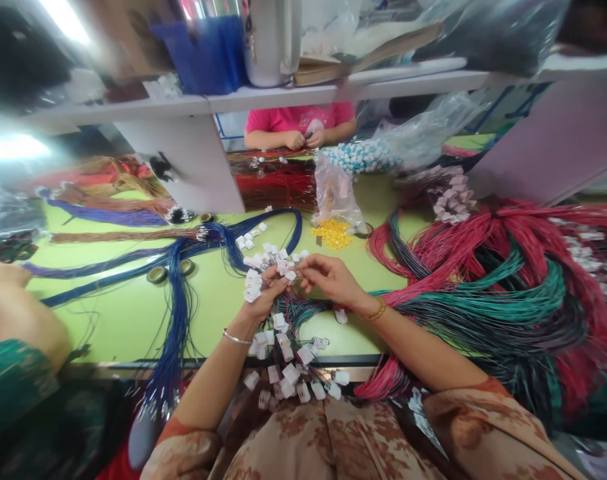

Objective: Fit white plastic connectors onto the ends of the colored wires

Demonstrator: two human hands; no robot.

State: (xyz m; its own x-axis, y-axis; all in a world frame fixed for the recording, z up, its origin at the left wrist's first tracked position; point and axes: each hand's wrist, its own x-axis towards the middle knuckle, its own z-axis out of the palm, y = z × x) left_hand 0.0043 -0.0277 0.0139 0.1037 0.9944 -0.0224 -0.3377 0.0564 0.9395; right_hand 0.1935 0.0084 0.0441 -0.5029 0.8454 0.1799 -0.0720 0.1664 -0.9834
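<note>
My left hand (267,293) is closed around a white connector (286,268), with more connectors on wires bunched about its fingers. Close beside it on the right, my right hand (328,277) has its thumb and fingers pinched together near that connector. What sits in the pinch is too small to make out. Below my hands, a cluster of white connectors (288,373) on thin dark and red wires hangs over the table's front edge. Bundles of red wires (443,253) and green wires (513,293) lie to the right of my right hand.
Blue wire bundles (176,313) and tape rolls (157,274) lie on the green table (118,320) at left. Yellow pieces (332,234) lie beyond my hands. A co-worker in pink (303,120) sits opposite, under a shelf (223,100). Another person's arm (18,313) reaches in at left.
</note>
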